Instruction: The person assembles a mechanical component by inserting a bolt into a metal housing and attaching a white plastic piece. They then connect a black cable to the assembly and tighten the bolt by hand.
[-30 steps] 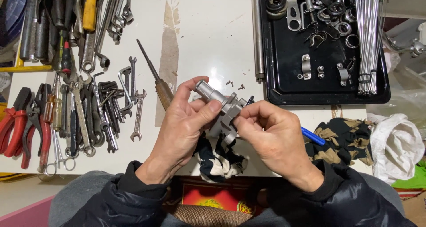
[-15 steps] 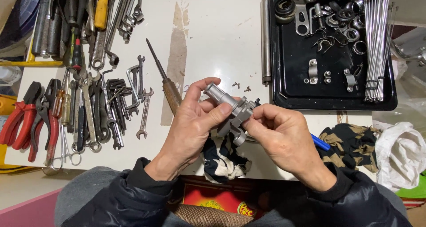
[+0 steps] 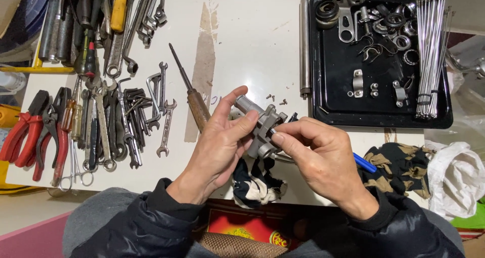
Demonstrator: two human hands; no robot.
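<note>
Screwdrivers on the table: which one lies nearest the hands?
The wooden-handled screwdriver, alone beside the left hand; the others sit in the tool pile.

Bare table (image 3: 252, 46) ahead, wrenches (image 3: 111, 121) crowding left, black tray (image 3: 328, 86) blocking right

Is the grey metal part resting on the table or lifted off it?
Lifted. Both hands, left and right, hold the part above the table, over a dark rag.

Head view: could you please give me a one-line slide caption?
Both hands, left hand and right hand, hold a grey metal part above a white workbench.
</note>
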